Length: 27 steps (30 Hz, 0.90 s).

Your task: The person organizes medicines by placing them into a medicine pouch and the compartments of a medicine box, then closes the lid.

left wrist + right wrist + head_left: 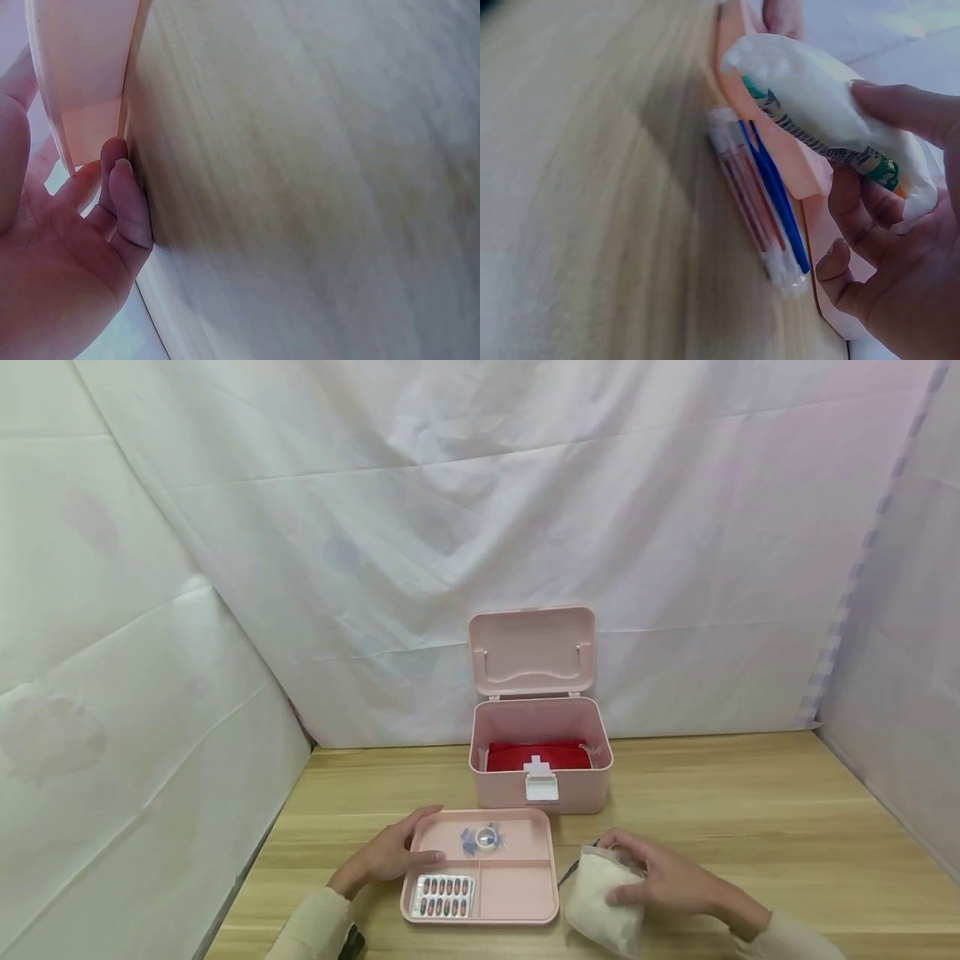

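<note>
At the left side of the pink divided tray (515, 891), my left hand (390, 852) grips the rim. Its thumb lies over the edge, and its other fingers are against the outer wall in the left wrist view. A blister pack of red-and-dark capsules (444, 896) lies in the tray's front left compartment. In the back compartment is a small round white-rimmed item (486, 837) with clear-blue wrapping. My right hand (671, 872) holds a soft white plastic-wrapped pack (810, 97), apparently cotton, with green print, just right of the tray.
Blue tweezers (776, 191) and a clear packet of thin reddish sticks (742, 187) lie on the wooden table beside the tray. Behind the tray stands a pink box (502, 789) with its lid raised and a red pouch (517, 757) inside. White cloth (450, 543) hangs behind.
</note>
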### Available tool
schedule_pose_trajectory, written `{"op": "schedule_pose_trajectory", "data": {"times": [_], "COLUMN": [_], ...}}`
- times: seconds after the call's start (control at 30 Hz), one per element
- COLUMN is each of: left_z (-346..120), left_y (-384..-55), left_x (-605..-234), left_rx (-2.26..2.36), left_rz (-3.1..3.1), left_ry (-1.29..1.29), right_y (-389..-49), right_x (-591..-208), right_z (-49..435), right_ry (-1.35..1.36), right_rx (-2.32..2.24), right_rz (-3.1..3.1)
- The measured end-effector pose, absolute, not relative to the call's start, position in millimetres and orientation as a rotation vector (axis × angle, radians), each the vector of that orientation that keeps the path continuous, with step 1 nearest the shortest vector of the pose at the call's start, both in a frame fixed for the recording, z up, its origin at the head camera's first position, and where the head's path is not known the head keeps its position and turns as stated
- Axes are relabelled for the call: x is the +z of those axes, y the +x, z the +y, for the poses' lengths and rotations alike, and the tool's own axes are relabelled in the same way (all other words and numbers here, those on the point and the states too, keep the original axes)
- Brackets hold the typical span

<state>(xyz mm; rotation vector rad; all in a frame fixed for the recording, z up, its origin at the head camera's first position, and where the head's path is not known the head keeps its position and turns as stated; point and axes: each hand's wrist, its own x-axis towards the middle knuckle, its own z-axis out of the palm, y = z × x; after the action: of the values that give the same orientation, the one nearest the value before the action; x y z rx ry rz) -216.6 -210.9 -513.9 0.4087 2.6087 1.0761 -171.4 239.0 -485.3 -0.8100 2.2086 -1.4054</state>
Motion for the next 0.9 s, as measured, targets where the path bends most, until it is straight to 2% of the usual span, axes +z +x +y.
{"op": "schedule_pose_trajectory", "data": {"times": [0.27, 0.9], "left_z": [-211.2, -209.9], "left_y": [-216.3, -215.0], "left_x": [-512.9, -510.6], "left_rx": [1.083, 1.087], "left_rz": [2.600, 2.600], "left_ry": [0.427, 0.447], "right_y": [-178.8, -189.4], "right_x": [-482.7, -478.7], "right_z": [229.3, 197.4], "right_ry": [-0.700, -0.515], "right_rx": [-1.653, -1.762], "right_rz": [1.992, 1.850]}}
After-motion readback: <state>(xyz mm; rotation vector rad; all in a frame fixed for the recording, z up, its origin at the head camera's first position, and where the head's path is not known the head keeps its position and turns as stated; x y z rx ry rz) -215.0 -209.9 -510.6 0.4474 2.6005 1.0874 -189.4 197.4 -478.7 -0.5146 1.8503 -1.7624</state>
